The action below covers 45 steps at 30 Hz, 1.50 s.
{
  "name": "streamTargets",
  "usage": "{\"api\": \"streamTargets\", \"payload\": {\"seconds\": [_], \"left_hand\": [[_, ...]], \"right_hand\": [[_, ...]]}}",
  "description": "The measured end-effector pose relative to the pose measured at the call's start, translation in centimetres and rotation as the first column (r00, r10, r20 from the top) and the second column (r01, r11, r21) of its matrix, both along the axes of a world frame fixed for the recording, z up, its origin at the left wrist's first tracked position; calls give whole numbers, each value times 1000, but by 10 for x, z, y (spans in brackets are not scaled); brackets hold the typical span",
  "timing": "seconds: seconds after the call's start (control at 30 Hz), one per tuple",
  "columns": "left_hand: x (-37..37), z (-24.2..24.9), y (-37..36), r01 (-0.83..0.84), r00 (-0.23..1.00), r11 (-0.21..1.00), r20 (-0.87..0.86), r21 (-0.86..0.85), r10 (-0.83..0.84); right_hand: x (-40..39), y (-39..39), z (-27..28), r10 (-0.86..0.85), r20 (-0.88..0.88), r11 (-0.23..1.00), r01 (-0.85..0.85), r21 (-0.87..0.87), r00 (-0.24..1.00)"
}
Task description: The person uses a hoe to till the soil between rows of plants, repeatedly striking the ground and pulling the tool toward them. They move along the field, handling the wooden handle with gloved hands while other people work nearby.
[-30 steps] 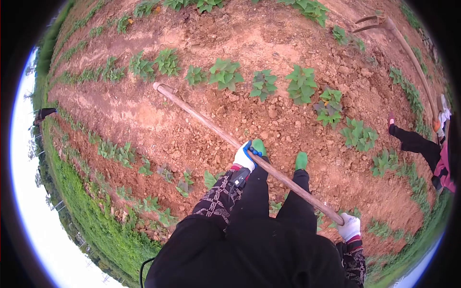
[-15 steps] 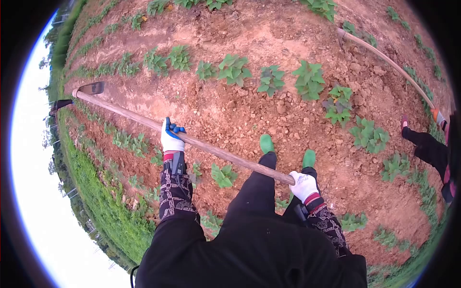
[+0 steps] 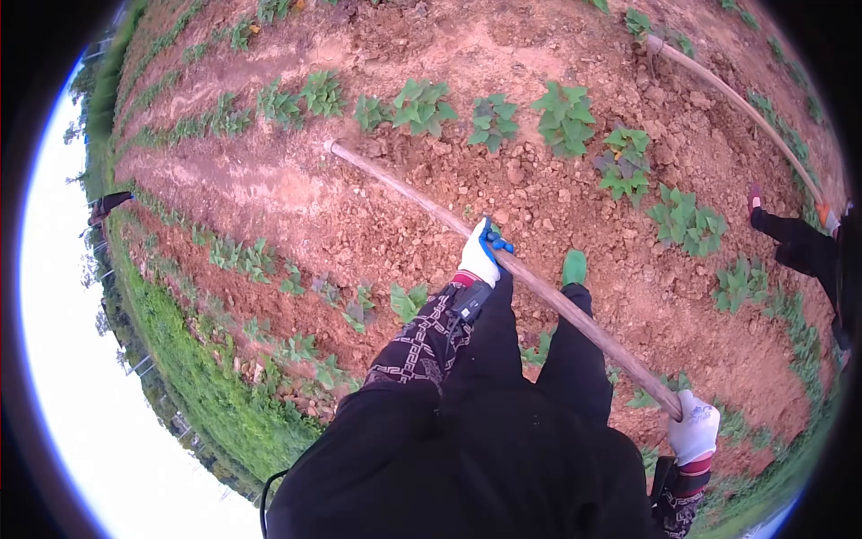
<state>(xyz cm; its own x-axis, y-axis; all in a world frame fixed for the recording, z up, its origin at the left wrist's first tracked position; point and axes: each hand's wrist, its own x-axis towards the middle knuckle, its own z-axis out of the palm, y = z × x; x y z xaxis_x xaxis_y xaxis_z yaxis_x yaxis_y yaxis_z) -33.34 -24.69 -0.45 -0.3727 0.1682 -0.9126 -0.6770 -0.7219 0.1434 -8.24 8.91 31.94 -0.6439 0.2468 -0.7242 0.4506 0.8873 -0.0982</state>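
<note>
A long wooden handle [image 3: 584, 319] runs diagonally from the centre left down to the lower right. My left hand [image 3: 485, 251], in a white and blue glove, is wrapped round its middle. Around the handle's lower right end my right hand [image 3: 694, 428] is closed, in a white glove. The far end of the handle is at the soil beside a row of leafy plants [image 3: 422, 107]; the blade there cannot be made out. Below my left hand are my dark-clad legs, with one green shoe [image 3: 575, 267] showing.
At the right edge a co-worker [image 3: 804, 247] holds another long-handled tool [image 3: 736, 99], its head by the plants. Another person [image 3: 109, 207] is far off at the left. Leafy rows cross the reddish soil [image 3: 269, 180], and a green grassy strip [image 3: 197, 377] lies at the lower left.
Both hands have moved right with the handle, my right hand also downward. The tool's far end has come from the far left toward the centre. One green shoe is now hidden.
</note>
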Motion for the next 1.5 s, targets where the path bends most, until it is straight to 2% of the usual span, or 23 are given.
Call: {"api": "streamTargets", "payload": {"seconds": [0.07,0.1,0.13,0.2,0.27,0.33,0.47,0.53,0.6,0.7,0.73,0.8,0.83,0.87,0.9,0.97,1.0,1.03,1.07,1.17,1.33,1.4,1.5], "left_hand": [[-3,17,9,6,999,1000,33,9,-7],[4,6,7,-29,999,998,43,60,26],[11,15,12,-22,999,997,49,77,18],[17,26,23,-15,991,1000,136,-21,17],[34,23,11,-28,980,999,195,22,23],[29,37,-4,31,977,998,214,-50,-20],[-3,35,-67,-12,999,996,44,-86,15],[-36,50,-80,-15,999,979,37,-204,23],[-56,34,-97,-30,1000,972,-16,-235,27],[-63,16,-63,14,999,958,-38,-285,-25],[-55,7,-41,11,999,965,-35,-262,-20],[-29,-10,14,4,1000,991,-10,-133,-6],[-17,-20,42,-8,998,998,63,-59,12],[-3,-7,70,65,997,975,43,-212,-57],[4,-9,80,-20,988,1000,152,-9,21],[20,-9,77,-41,986,998,162,42,34],[18,-9,80,-51,988,993,150,103,36],[16,-8,79,-32,986,999,162,41,25],[18,-7,74,-18,990,1000,138,20,15],[13,-7,57,-103,990,994,92,-40,106],[-42,-5,51,-201,979,963,-3,-177,204],[-60,-21,63,-252,968,955,-57,-157,246],[-69,-39,109,-241,971,966,-25,-97,240]], "right_hand": [[-2,0,9,-7,-151,998,15,53,988],[9,6,0,-3,-193,998,15,60,981],[8,10,-1,30,-211,997,-13,78,977],[21,18,-12,13,-242,997,4,71,970],[55,23,-35,-10,-225,998,24,59,974],[68,14,-58,-38,-203,999,44,22,979],[58,-33,-111,32,-206,999,-33,-2,978],[40,-52,-128,6,-254,996,-29,-86,967],[20,-64,-135,-3,-188,993,-20,-119,982],[4,-47,-124,-84,-99,989,71,-130,992],[7,-33,-116,-98,-156,989,80,-121,983],[31,9,-102,-102,-171,995,104,1,980],[36,28,-85,-125,-163,991,131,28,979],[46,47,-78,-110,-158,984,131,125,981],[46,62,-73,-97,-137,979,119,164,986],[51,78,-71,-74,-108,976,94,197,991],[49,83,-76,-35,-182,985,65,162,983],[49,87,-82,-2,-255,991,35,127,967],[51,88,-89,-3,-252,991,36,127,968],[43,93,-127,115,-272,988,-82,130,955],[-34,112,-172,215,-325,976,-191,105,921],[-63,129,-177,221,-348,974,-192,118,911],[-78,162,-165,204,-350,976,-161,147,914]]}}
